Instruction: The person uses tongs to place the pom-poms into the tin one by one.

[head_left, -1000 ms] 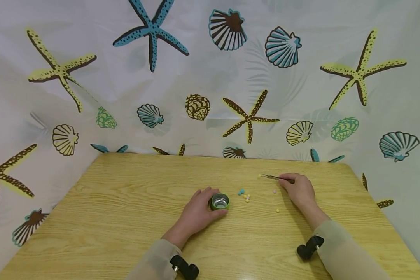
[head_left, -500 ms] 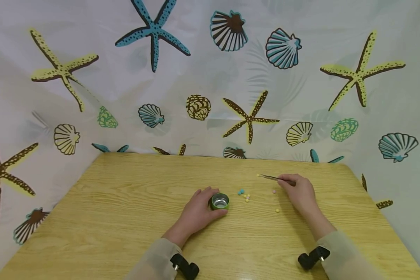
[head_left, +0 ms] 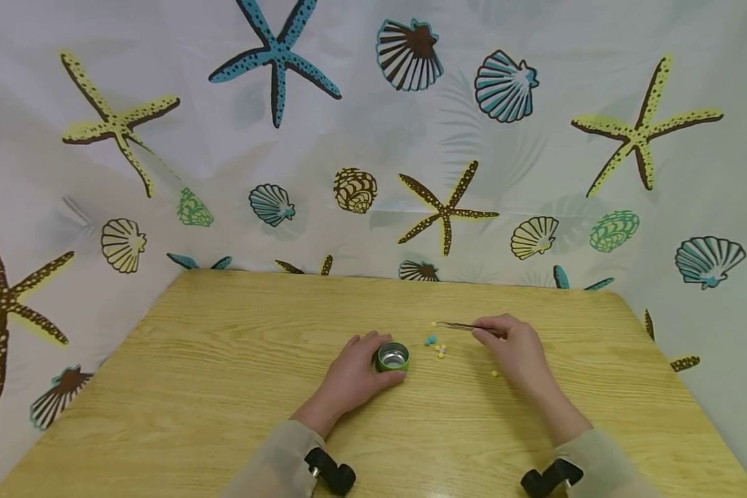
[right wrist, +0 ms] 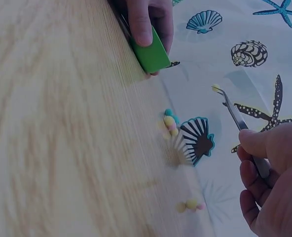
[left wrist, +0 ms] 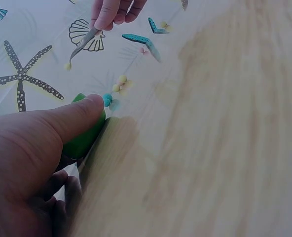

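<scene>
right hand [head_left: 515,351], fingers and thumb pinching the shank of slim metal tweezers [head_left: 467,326]; the tips are pressed together on a small pale-yellow bead [head_left: 434,323], carried clear of the table and pointing toward the cup, a judgement drawn from the right wrist view, where the bead [right wrist: 216,88] sits at the very end of the closed tips [right wrist: 224,98]. left hand [head_left: 351,377], thumb and fingers curled round a small green cup [head_left: 391,357], apparently to keep so light a vessel from sliding; in the left wrist view the thumb [left wrist: 72,118] lies flat along the smooth green wall [left wrist: 84,138]. the cup is round, low and open-topped, with a bright metallic lining; whether anything lies inside cannot be told. it stands near the middle of the table, just left of the loose beads.

loose beads: a small cluster, teal and yellow with a hint of pink [head_left: 436,346], lies on the table between the cup and the right hand; one yellow bead [head_left: 494,374] lies apart, just beside the right wrist. all are tiny, round and matt, hence the tweezers rather than bare fingertips.

table [head_left: 224,387]: pale wood-grain surface, smooth, faintly glossy. behind and to both sides hangs a white curtain [head_left: 361,138] printed with starfish and shells in teal, yellow and brown. beige sleeves cover both forearms, each bearing a black wrist camera mount [head_left: 330,474].
</scene>
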{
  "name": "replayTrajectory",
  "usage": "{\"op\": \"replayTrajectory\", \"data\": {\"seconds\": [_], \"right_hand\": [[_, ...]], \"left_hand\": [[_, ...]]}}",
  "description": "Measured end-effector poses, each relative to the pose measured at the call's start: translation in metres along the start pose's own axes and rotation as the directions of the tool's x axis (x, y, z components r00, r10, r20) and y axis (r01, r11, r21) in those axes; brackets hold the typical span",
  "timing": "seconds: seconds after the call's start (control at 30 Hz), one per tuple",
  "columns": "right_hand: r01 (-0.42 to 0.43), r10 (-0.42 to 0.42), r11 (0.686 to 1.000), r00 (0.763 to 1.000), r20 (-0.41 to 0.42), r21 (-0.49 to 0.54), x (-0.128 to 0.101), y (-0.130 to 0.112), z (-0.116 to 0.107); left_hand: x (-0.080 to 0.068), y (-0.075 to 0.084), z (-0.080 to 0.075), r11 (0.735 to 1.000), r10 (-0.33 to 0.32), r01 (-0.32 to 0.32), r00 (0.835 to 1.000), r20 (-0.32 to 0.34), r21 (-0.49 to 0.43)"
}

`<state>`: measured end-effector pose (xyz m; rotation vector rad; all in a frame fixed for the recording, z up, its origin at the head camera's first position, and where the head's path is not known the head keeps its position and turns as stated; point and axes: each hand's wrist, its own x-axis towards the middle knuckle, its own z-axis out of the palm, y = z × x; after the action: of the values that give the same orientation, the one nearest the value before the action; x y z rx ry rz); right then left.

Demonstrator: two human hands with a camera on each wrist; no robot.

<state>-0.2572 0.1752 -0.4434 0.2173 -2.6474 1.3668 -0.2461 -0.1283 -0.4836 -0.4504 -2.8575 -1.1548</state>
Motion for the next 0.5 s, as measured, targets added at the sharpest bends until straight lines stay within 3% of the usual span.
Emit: {"op": "replayTrajectory", "data": {"seconds": [0.5], "right_hand": [[0.113,-0.11,0.991,0.993,0.039,-0.073,-0.013,-0.024,0.029]], "left_hand": [[-0.002,-0.001,0.0,1.0,0.019,-0.019,1.0,-0.01,0.008]]}}
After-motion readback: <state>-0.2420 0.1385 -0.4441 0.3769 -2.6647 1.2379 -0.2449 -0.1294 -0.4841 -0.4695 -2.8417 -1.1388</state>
